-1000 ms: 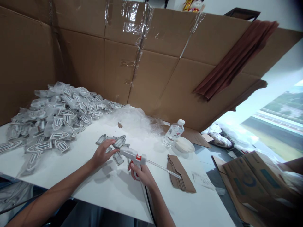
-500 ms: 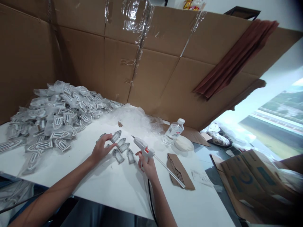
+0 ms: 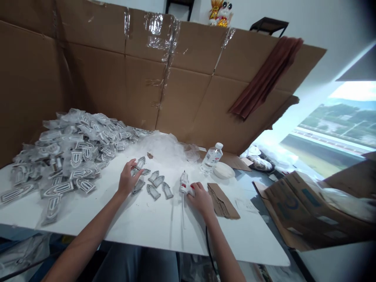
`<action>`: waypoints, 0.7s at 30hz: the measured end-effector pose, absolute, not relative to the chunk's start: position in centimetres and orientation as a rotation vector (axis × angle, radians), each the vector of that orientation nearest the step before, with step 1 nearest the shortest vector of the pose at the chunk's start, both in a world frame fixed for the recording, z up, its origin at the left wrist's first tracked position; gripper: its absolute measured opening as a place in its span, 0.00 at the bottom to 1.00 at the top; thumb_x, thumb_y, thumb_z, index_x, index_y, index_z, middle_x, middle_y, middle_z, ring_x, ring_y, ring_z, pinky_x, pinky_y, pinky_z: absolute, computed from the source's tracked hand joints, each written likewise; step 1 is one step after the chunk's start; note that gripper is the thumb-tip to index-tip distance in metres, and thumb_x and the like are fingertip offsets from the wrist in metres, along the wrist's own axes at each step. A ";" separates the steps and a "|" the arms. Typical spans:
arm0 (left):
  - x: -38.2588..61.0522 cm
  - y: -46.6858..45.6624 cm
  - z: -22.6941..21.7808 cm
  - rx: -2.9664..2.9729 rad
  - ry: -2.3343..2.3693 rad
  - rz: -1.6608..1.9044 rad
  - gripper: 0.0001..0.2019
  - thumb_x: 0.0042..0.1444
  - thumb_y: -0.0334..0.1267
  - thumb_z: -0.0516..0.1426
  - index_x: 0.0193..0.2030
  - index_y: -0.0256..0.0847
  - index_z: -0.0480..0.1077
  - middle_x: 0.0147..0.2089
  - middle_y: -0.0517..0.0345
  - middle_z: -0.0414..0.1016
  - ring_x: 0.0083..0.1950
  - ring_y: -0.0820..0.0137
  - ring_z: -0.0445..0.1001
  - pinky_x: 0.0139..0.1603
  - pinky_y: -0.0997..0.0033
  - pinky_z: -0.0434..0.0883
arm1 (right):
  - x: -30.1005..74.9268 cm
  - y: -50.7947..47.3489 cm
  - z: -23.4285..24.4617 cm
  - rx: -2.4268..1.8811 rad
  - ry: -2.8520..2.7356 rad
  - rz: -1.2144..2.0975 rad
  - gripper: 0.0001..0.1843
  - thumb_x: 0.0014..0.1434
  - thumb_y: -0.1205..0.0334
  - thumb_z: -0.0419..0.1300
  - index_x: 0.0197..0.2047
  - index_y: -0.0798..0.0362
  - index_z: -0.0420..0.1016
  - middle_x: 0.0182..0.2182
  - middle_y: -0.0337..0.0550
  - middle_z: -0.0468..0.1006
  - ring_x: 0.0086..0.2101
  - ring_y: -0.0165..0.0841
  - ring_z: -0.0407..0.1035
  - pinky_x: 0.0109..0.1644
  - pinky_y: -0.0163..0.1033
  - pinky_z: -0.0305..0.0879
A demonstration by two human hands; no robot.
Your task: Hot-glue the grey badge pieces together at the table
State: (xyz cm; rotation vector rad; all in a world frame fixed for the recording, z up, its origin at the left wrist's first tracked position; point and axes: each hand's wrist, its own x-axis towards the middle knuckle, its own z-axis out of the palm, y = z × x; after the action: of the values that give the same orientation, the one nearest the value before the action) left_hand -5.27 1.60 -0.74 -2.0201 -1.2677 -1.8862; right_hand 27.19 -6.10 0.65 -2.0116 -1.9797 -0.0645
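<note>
While the glue gun (image 3: 184, 183) lies on the counter (image 3: 141, 227)
left hand (image 3: 127, 182) spread, touching tags (image 3: 153, 192); right hand (image 3: 201, 199) grips it

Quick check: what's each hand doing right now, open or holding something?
Left hand: open, fingers spread at the loose badges.
Right hand: closed on the glue gun lying on the table.

white tabletop (image 3: 141, 231) bounded along its far and left edges by a brown cardboard screen (image 3: 96, 78), seams sealed with clear tape (image 3: 160, 35). brown cloth (image 3: 264, 78) draped over the screen's top right. white wall (image 3: 323, 23) behind carries dark shelves (image 3: 268, 24). window (image 3: 337, 129) at right admits strong daylight. flattened cartons (image 3: 299, 211) lie past the tabletop's right edge.
</note>
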 end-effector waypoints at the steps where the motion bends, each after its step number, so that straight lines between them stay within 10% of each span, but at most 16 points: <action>1: -5.3 1.6 -0.7 -2.017 -1.273 -1.896 0.26 0.55 0.41 0.62 0.58 0.39 0.60 0.42 0.54 0.70 0.45 0.69 0.74 0.48 0.63 0.77 | 27.5 -6.3 0.9 -2.067 -2.010 -0.108 0.12 0.56 0.59 0.56 0.44 0.53 0.68 0.45 0.44 0.69 0.31 0.31 0.66 0.29 0.36 0.46; 21: -5.8 -13.5 10.6 -2.019 -0.857 -2.458 0.30 0.40 0.25 0.68 0.51 0.43 0.64 0.38 0.60 0.76 0.44 0.66 0.78 0.41 0.64 0.80 | 28.6 -7.9 1.0 -2.165 -1.953 0.081 0.15 0.55 0.57 0.57 0.44 0.55 0.67 0.46 0.46 0.66 0.38 0.33 0.66 0.35 0.35 0.51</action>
State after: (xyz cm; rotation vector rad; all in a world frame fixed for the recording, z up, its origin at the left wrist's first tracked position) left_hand -5.84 -13.46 10.65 -2.0188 -0.8567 -2.4577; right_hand 28.59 -7.91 1.02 -2.1646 -1.9530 0.0807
